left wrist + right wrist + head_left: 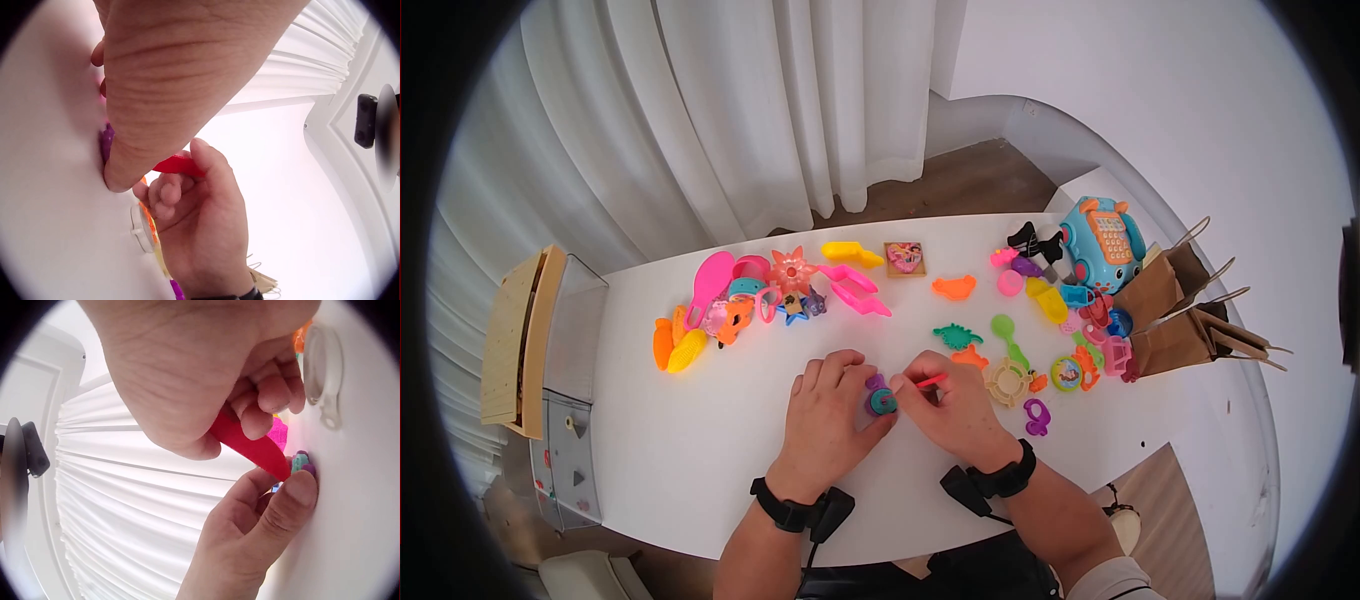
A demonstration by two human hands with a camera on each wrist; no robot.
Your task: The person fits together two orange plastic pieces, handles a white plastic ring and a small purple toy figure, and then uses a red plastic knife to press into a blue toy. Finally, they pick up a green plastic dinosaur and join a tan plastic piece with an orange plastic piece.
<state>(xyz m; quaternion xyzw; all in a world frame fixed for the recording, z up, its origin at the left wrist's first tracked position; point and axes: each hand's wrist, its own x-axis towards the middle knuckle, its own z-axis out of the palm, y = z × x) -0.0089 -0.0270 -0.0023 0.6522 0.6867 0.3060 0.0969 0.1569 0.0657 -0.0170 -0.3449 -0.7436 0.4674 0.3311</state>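
Note:
My left hand (825, 420) rests on the white table and holds a small purple and teal toy (882, 402) between thumb and fingers. In the right wrist view, the left thumb (294, 497) covers part of that toy. My right hand (960, 420) pinches a flat red plastic piece (256, 447), shaped like a toy knife blade. Its pointed end reaches down to the toy, right beside the left fingertips. The left wrist view shows the red piece partly hidden behind my left hand.
Right of my hands lie a cream ring-shaped toy (1007, 384), a purple toy (1037, 417) and a green spoon (1009, 340). Pink, orange and yellow toys line the back left. A toy phone (1105, 245) and paper bags (1170, 310) stand at the right.

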